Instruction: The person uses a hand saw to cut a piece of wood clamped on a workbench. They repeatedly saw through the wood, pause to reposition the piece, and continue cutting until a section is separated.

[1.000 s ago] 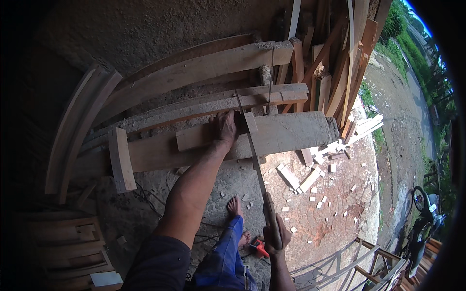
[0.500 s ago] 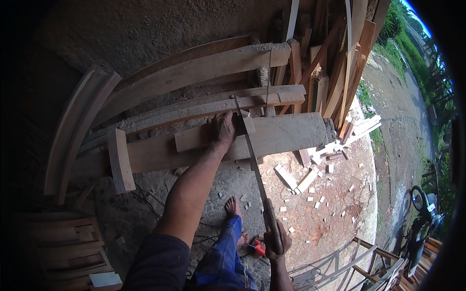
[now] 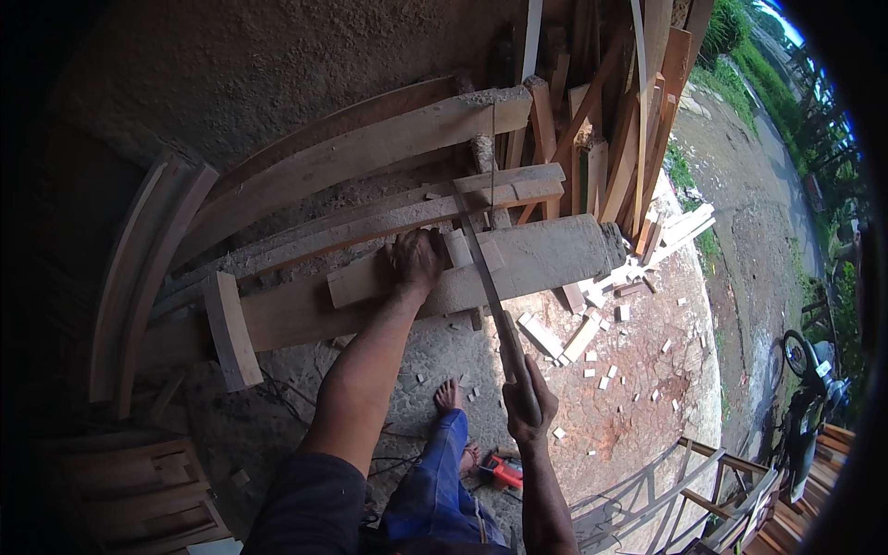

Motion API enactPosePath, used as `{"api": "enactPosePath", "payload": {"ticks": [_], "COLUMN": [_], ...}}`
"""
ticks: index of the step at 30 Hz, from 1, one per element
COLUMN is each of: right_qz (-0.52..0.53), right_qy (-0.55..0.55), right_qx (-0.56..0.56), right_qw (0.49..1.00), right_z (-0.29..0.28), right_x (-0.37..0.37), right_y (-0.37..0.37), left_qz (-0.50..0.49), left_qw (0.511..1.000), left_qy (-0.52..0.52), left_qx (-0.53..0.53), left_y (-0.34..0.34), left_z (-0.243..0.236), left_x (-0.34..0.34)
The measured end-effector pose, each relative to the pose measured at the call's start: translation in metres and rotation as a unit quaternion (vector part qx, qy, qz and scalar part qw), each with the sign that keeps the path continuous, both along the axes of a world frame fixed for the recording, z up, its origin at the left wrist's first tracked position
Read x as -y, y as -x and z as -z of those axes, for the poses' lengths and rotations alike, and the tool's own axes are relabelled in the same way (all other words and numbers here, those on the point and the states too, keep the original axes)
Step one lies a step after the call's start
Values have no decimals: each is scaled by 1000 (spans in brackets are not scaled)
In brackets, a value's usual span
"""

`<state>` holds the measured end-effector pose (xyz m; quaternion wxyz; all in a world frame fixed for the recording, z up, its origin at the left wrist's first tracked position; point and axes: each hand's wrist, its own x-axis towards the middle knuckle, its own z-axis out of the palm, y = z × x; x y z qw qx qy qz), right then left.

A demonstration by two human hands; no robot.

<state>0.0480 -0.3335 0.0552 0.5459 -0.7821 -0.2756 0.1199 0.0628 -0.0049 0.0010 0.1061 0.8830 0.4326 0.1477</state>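
A handsaw [image 3: 491,287] slants across the bench, its handle low and its narrow tip beyond a wooden strip. My right hand [image 3: 530,404] is closed around the saw's handle. On a wide plank [image 3: 546,259] lies a short wooden board [image 3: 356,283], and my left hand [image 3: 417,261] is closed over it, knuckles up, fingertips partly hidden. The blade crosses the board's right end, just right of my left hand. How deep the blade sits in the wood I cannot tell.
Long timbers [image 3: 370,132] lie beyond the plank, and a crosswise block [image 3: 231,330] sits at its left. Boards lean at the back right [image 3: 638,120]. Small offcuts [image 3: 592,373] litter the floor near a red tool [image 3: 504,471]. A motorcycle [image 3: 814,388] stands far right.
My right hand has pushed the saw forward, up toward the bench. My left hand stays on the board. The whole view has shifted slightly.
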Motion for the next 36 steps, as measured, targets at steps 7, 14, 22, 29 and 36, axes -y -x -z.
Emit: {"api": "enactPosePath", "payload": {"ticks": [7,14,22,29,36], "right_qz": [-54,-79,-80,-102,-86], "right_qy": [13,39,85,53,53], "right_qx": [-81,-78,-78,-59,-114], "right_qw": [995,993,990,992,988], "right_z": [-30,-54,-96,-106,-108], "right_x": [-8,-5,10,-10,-49], "right_y": [3,1,6,-8,-17], "left_qz": [24,36,24,43,46], "left_qw": [999,997,996,989,988], "left_qy": [-24,-45,-39,-33,-15], "left_qx": [-37,-56,-70,-137,-149], "left_y": [6,6,5,1,-4], "left_z": [3,-8,0,-19,-34], "left_x": [-1,-2,-7,3,2]}}
